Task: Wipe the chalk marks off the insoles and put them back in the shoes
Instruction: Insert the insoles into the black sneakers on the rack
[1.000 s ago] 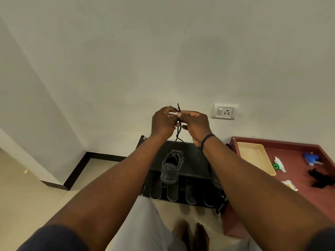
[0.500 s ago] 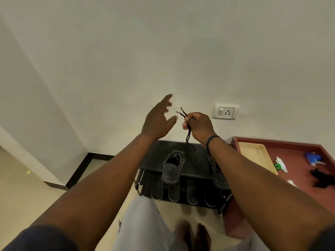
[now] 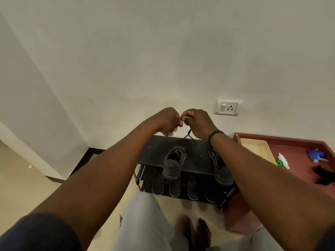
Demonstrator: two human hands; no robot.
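Half a second ago the left hand (image 3: 167, 122) was spread open and apart from the lace; now it has closed in against the right hand (image 3: 196, 123), and both sets of fingers curl round and pinch the black shoelace (image 3: 189, 135) above the shoe rack (image 3: 155, 153). That lace runs down to the left shoe (image 3: 174, 163), which stands on the rack's top shelf, heel toward the person. A second shoe (image 3: 222, 171) sits on the same shelf, partly hidden by the right forearm. Four insoles (image 3: 175, 189) lie side by side on the lower shelf (any chalk marks are too small to tell). To the right, a red tray (image 3: 297, 154) carries a cream tray (image 3: 257, 149) and a blue spray bottle (image 3: 314, 154).
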